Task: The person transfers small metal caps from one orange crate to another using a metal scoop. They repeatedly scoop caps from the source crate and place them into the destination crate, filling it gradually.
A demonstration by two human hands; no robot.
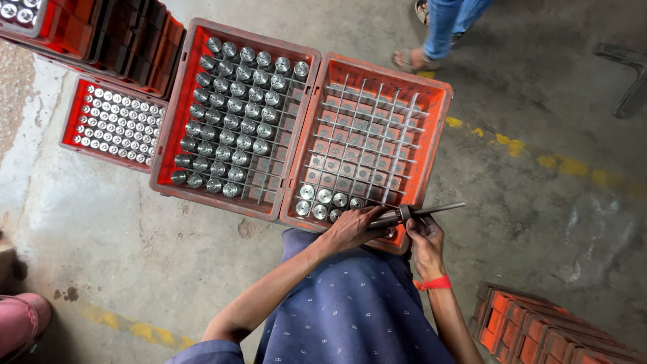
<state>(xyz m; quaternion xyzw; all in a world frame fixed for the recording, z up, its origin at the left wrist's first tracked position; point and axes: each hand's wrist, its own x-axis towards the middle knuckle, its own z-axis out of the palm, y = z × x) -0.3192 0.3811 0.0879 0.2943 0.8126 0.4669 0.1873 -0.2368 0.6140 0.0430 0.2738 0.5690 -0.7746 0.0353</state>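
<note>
Below me spreads the grey concrete floor [539,222] with its worn yellow painted line [573,165]. On it stand my two large orange plastic crates: the one on my left [176,121] has its wire grid nearly full of upright shiny steel cylinders [232,108], the one before me [441,114] is mostly bare grid with a few cylinders in its near corner [320,202]. A smaller red crate of steel parts [71,111] sits further left. Over the near rim I hold a long grey steel shaft [418,213] lying level: my left hand [350,229] has its grip closed round one end, my right hand [424,243] is wrapped under its middle.
</note>
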